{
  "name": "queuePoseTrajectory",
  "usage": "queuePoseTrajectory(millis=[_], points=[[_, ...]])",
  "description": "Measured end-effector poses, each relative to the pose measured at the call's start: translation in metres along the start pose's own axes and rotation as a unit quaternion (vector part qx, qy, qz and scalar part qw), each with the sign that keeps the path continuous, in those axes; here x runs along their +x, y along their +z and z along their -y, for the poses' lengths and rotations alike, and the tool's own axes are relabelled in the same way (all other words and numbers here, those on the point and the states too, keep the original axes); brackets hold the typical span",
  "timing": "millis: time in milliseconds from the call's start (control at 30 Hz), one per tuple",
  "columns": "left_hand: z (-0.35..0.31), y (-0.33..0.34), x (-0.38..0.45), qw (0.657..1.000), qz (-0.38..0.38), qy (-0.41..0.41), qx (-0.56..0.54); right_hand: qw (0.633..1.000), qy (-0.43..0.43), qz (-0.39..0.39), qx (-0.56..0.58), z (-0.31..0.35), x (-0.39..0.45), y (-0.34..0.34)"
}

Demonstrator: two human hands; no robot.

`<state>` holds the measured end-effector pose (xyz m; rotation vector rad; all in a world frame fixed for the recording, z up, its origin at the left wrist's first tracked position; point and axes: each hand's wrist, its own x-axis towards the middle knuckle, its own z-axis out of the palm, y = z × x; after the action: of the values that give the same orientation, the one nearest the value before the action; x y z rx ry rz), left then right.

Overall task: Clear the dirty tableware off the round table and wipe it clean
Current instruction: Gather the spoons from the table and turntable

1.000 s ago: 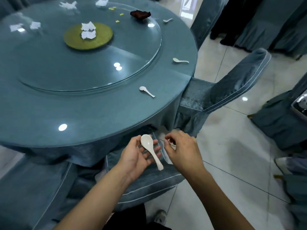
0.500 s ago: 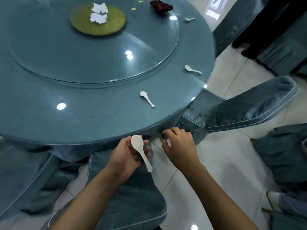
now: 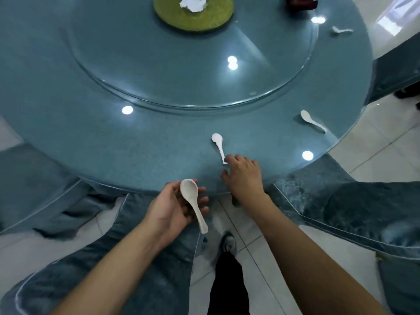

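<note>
My left hand [image 3: 175,206] holds a white ceramic spoon [image 3: 193,202] in its palm, just below the near edge of the round blue table [image 3: 113,142]. My right hand [image 3: 244,177] reaches over that edge, and its fingertips touch the handle end of a second white spoon [image 3: 218,145] lying on the table. Another spoon [image 3: 312,120] lies near the right rim, and a further one [image 3: 341,30] at the far right.
A glass turntable [image 3: 193,71] carries a green mat [image 3: 193,19] with crumpled white tissue [image 3: 193,4]. A dark red cloth [image 3: 300,3] lies at the far edge. Covered chairs stand at the left [image 3: 41,185], in front [image 3: 136,269] and at the right [image 3: 363,212].
I have stepped closer to the table. My right hand has risen from below the table edge onto the tabletop, reaching the nearest spoon's handle. The left hand keeps its spoon.
</note>
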<state>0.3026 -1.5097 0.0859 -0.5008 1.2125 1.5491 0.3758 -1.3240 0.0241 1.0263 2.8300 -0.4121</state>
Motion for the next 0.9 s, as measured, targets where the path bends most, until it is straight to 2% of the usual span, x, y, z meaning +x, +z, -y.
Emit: queuePoseTrajectory(millis=[200, 433, 733, 900], points=[[0.026, 0.012, 0.006, 0.995, -0.045, 0.031, -0.084, 1.0, -0.023, 0.012, -0.011, -0.018, 0.071, 0.015], [0.046, 0.023, -0.002, 0.988, -0.078, 0.063, -0.118, 0.998, -0.026, 0.05, 0.011, -0.019, 0.101, 0.028], [0.055, 0.042, -0.004, 0.986, -0.083, 0.064, -0.128, 0.998, -0.016, 0.064, 0.009, -0.047, 0.067, 0.016], [0.054, 0.065, 0.004, 0.989, -0.08, 0.056, -0.113, 0.988, 0.026, 0.051, 0.143, -0.067, 0.031, -0.015]])
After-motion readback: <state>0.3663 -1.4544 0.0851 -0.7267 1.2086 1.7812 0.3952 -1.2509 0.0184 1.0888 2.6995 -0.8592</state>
